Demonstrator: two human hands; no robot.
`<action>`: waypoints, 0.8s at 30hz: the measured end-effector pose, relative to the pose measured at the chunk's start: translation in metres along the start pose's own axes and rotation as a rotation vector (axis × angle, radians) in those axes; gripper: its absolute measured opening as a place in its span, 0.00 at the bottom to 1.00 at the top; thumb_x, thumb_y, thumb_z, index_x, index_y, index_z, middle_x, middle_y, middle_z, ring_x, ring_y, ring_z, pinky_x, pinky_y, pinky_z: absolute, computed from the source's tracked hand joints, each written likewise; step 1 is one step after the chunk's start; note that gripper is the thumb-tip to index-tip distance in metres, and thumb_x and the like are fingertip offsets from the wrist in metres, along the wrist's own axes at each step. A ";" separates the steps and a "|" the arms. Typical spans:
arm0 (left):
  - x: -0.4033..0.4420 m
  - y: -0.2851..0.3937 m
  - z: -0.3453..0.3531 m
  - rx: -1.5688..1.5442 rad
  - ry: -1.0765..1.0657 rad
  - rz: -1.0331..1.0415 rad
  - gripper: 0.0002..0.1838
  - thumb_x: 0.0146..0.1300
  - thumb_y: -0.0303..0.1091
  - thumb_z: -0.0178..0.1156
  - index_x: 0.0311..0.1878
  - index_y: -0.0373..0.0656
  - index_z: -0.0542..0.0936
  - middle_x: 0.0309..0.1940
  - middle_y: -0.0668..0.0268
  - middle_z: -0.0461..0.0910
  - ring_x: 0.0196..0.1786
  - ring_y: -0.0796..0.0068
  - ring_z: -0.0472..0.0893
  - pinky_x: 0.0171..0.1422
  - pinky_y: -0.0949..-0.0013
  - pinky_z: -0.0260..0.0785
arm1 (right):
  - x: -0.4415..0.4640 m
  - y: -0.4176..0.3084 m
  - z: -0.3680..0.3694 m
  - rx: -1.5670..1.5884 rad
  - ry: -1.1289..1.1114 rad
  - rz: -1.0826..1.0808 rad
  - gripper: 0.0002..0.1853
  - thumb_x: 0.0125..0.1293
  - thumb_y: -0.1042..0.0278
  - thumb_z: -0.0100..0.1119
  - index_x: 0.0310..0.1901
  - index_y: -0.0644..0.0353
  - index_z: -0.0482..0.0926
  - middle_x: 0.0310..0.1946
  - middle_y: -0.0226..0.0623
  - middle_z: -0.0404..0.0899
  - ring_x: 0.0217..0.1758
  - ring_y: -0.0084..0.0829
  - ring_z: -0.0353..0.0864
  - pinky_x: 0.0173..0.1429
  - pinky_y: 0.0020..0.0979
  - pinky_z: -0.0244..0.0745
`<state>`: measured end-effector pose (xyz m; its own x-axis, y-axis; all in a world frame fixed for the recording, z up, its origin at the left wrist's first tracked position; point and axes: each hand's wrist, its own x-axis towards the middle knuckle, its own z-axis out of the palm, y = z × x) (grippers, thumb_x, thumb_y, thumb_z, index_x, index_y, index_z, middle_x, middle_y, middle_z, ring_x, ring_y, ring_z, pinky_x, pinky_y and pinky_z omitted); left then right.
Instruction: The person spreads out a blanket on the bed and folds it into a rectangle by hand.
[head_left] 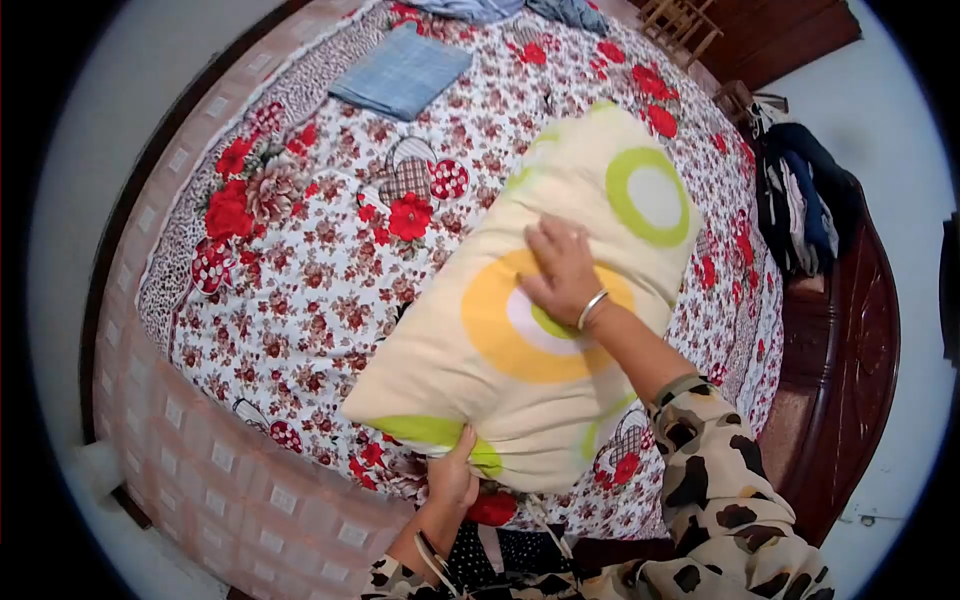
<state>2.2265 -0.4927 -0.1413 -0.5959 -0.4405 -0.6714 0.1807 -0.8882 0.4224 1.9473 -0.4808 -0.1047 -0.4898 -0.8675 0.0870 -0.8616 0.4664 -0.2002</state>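
A cream pillow [420,365] with green, yellow and white circles lies slanted across the bed, its near end raised toward me. My left hand [455,475] grips the near edge of the pillow, thumb on top and the other fingers hidden beneath. On the middle of the pillow rests my right hand [562,275], palm down, its fingers spread over the yellow ring. A bangle circles my right wrist. Under the pillow spreads a floral bedsheet [330,290] with red flowers and hearts.
Folded blue denim [402,75] lies toward the bed's far left, with more bluish cloth [465,8] at the far edge. Clothes [800,200] hang over the dark wooden headboard [860,330] on the right. Tiled floor [215,465] borders the bed at left; a wooden chair [680,28] stands beyond.
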 end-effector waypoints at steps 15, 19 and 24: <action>0.016 -0.013 -0.043 0.195 0.092 -0.298 0.20 0.60 0.41 0.47 0.51 0.38 0.64 0.47 0.62 0.69 0.47 0.69 0.71 0.48 0.63 0.66 | -0.400 -0.104 0.102 1.049 -0.600 0.906 0.33 0.52 0.64 0.53 0.56 0.71 0.54 0.52 0.54 0.60 0.54 0.44 0.62 0.55 0.38 0.59; -0.002 0.003 -0.032 0.394 0.105 -0.307 0.18 0.56 0.45 0.52 0.43 0.42 0.69 0.37 0.68 0.73 0.38 0.74 0.72 0.37 0.70 0.65 | -0.458 -0.118 0.155 0.806 -0.551 0.720 0.15 0.55 0.65 0.50 0.44 0.58 0.70 0.36 0.43 0.73 0.43 0.35 0.71 0.46 0.36 0.68; -0.016 -0.003 -0.014 0.579 0.233 -0.286 0.14 0.55 0.47 0.53 0.33 0.46 0.69 0.27 0.69 0.70 0.34 0.75 0.71 0.37 0.69 0.65 | -0.387 -0.068 0.073 1.939 0.103 1.579 0.17 0.56 0.64 0.51 0.48 0.53 0.65 0.38 0.38 0.72 0.41 0.32 0.71 0.38 0.39 0.71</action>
<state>2.2458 -0.4846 -0.1405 -0.3621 -0.2729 -0.8913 -0.4449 -0.7896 0.4225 2.2051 -0.1892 -0.1955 -0.3967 -0.1883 -0.8984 0.9128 -0.1848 -0.3643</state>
